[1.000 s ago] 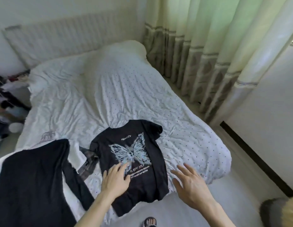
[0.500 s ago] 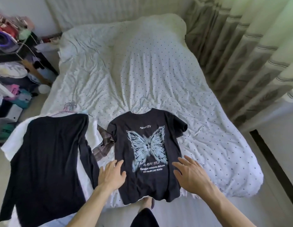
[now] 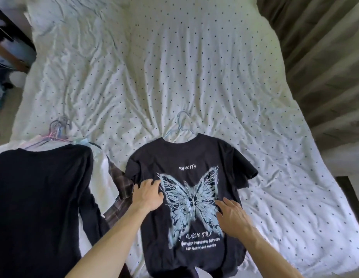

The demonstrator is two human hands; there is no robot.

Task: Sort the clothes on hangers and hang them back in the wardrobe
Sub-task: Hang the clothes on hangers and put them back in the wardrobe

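Butterfly T-shirt [image 3: 184, 153]: laid print-up on the dotted bedsheet [image 3: 194, 67] near the foot of the bed, with a wire hanger [image 3: 182, 122] threaded through the neck.
Left hand [image 3: 147, 194]: rested on the shirt beside the print, fingers loosely apart, nothing gripped.
Right hand [image 3: 232, 216]: laid over the lower print, fingers spread, nothing pinched.
Neighbouring pile: a black long-sleeve top [image 3: 38, 197] and a plaid garment [image 3: 120, 185] are stacked just beside it, and the plaid is touched by the shirt's sleeve.
Risk: if the shirt is lifted by the cloth rather than the hook, a shoulder could be slid off the hanger.
Risk: the plaid could be dragged along.
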